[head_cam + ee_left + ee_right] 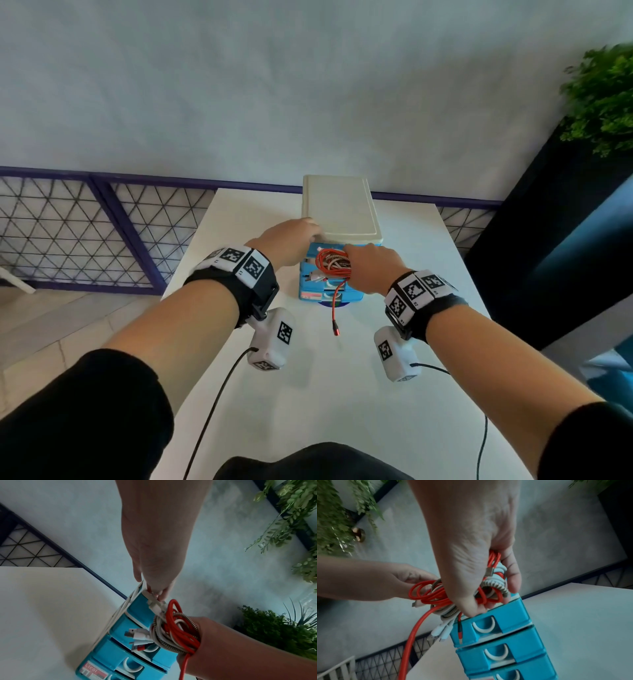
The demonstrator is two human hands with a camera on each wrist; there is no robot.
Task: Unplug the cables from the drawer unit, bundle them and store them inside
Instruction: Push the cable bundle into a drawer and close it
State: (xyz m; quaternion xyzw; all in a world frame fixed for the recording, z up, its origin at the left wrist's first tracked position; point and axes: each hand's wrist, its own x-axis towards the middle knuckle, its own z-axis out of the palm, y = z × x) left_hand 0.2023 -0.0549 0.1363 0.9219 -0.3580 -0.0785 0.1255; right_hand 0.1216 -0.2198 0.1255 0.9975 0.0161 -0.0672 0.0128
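The only word I can read is "Licol", in pale letters on a red label [94, 672] stuck to the front of a lower drawer of the blue drawer unit [120, 649], well below the spot where the right hand [214, 642] grips the cable bundle [173, 631]. The smaller print on that label is too blurred to make out. The black-and-white square markers on the wristbands [239, 262] and on the white wrist camera housings [285, 333] are coded patterns, and the tiny characters beside them are too small to read.
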